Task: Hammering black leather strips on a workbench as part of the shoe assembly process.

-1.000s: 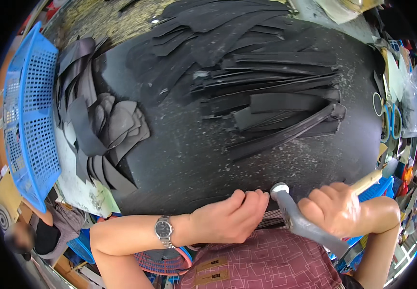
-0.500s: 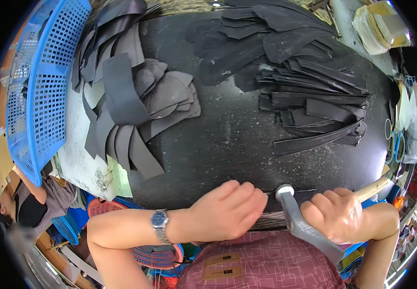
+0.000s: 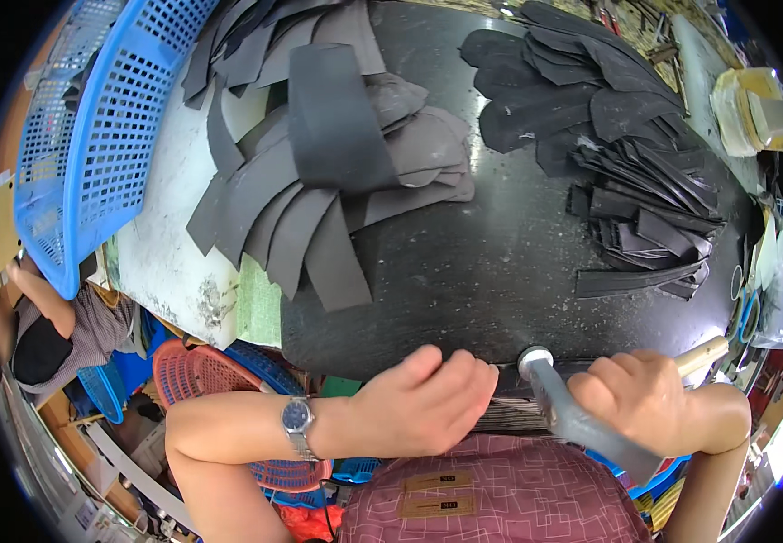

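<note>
My right hand is wrapped round the pale wooden handle of a hammer. The hammer's round face rests at or just above the near edge of the black work surface. Close to its left, my left hand is closed with the fingers curled at that edge; what they hold, if anything, is hidden. A thin dark strip shows behind the hammer head. Below the hands, a layered stack of thin edges is partly covered.
Grey-black cut strips fan out at the left, with black pieces and a pile of narrow strips at the right. A blue basket stands far left. Scissors hang at right. Another person's arm shows left.
The view has turned, so the table and its piles sit further right in the picture. Both hands and the hammer stay in nearly the same place, the left fingers slightly shifted.
</note>
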A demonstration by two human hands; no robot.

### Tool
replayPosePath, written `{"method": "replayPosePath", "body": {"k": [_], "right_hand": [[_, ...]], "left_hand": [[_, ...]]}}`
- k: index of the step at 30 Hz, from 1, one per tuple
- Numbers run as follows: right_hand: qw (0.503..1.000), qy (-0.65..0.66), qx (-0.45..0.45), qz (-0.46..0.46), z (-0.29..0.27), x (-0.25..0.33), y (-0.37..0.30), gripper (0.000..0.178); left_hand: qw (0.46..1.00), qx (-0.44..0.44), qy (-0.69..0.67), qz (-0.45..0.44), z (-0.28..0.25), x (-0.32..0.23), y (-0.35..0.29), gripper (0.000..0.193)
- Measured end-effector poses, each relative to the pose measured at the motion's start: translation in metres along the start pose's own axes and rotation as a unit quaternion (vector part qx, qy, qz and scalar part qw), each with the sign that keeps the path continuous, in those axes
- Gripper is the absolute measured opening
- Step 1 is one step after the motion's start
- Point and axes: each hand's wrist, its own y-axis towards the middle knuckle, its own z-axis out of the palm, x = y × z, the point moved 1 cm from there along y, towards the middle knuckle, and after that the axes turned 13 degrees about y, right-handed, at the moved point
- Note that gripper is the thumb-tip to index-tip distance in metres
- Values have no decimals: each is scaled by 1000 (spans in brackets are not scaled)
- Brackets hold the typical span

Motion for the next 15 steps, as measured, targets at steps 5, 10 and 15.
{"method": "replayPosePath", "body": {"k": [5,10,15], "right_hand": [[998,-43,31,-37,1,6,12,25],[998,-8,-21,-56,0,10,29,22],[999,-25,-8,-22,8,15,29,26]], "left_hand": [[999,-24,38,-11,1,-5,-11,30],[993,-77,70,-48,5,-10,-22,25],[966,-114,46,-229,12,-22,-32,22]]}}
